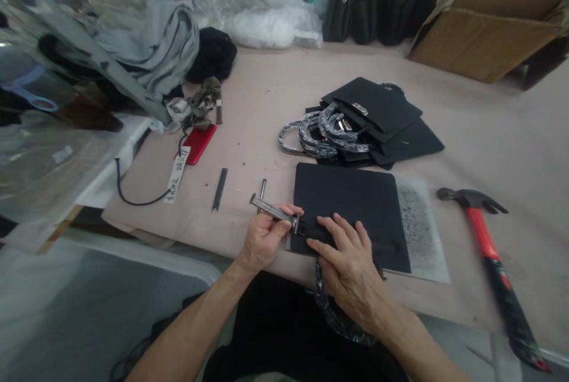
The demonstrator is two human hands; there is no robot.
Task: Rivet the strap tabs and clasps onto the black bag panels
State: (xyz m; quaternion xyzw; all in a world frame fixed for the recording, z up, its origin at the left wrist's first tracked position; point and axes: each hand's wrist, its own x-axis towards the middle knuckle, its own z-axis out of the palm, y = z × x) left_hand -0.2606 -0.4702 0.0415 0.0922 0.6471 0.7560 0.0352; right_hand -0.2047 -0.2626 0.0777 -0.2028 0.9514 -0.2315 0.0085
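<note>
A thin metal punch-like tool (pixel 271 209) is pinched in my left hand (pixel 265 239), its forked end at the left edge of a black panel (pixel 351 192). My right hand (pixel 349 257) lies on that panel with fingers spread, just right of the tool's end. Under the panel is a speckled pale board (pixel 422 228), showing at the right. A plastic-wrapped handle (pixel 326 305) hangs over the table edge, partly hidden below my right hand.
Black panels (pixel 413 139) with wrapped handles (pixel 315 139) are piled behind. A red-handled hammer (pixel 489 239) lies right. At left are a flat metal strip (pixel 220 189), a small rod (pixel 262 189) and a red item (pixel 202 143). A cardboard box (pixel 484 38) stands back right.
</note>
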